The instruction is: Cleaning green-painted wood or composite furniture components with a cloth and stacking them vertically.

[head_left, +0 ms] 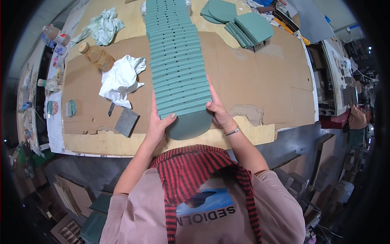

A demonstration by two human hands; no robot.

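Note:
A long row of overlapping green panels [176, 77] with rounded ends and small dark holes runs from the far side of the table toward me. The nearest panel [190, 126] shows most of its smooth curved face. At the near end, my left hand [157, 124] grips the left edges, its thumb on top and its fingers along the side. Opposite it, my right hand [219, 112] holds the right edges with its thumb bent against them. Some fingers of both hands are hidden beside the panels.
Brown cardboard [260, 85] covers much of the wooden table. Left of the row lie a white cloth [122, 79], an amber bottle [97, 57] and a flat grey block [127, 121]. More green panels [254, 28] are piled at the back right, and a pale crumpled cloth [103, 26] lies back left.

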